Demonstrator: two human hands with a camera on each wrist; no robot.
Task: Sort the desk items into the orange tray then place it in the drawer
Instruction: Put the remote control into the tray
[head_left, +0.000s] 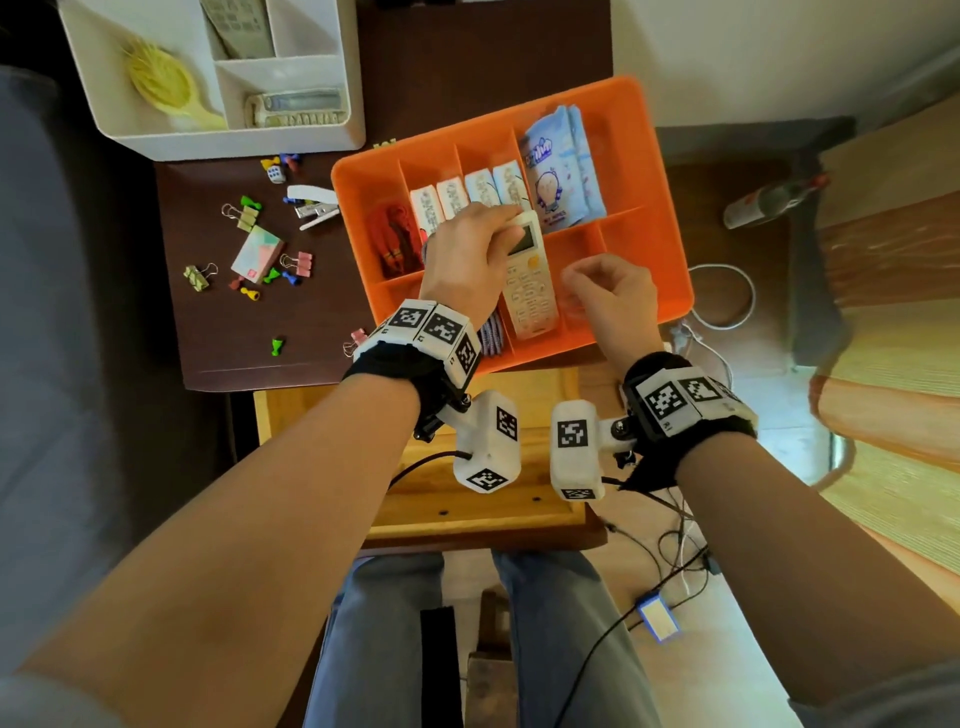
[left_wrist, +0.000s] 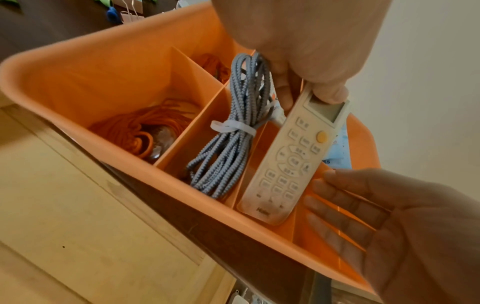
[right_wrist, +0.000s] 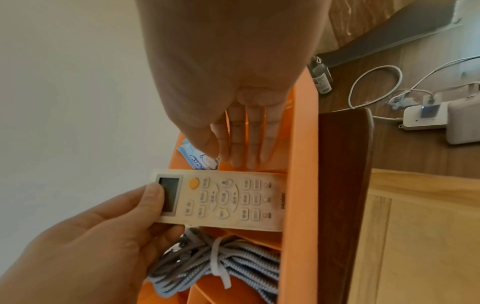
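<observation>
Remote (head_left: 529, 275) stands tilted in orange tray (head_left: 655, 171), beside grey cable (left_wrist: 228, 131); left hand (head_left: 467, 254) pinches its top, right hand (head_left: 613, 291) hovers relaxed, empty. Releasing early could topple it.

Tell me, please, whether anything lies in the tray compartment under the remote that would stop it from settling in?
Nothing visible does. The left hand pinches the remote at its screen end, its lower end already in a compartment of the orange tray. The grey cable lies beyond a divider; the right hand hovers open beside it.
</observation>
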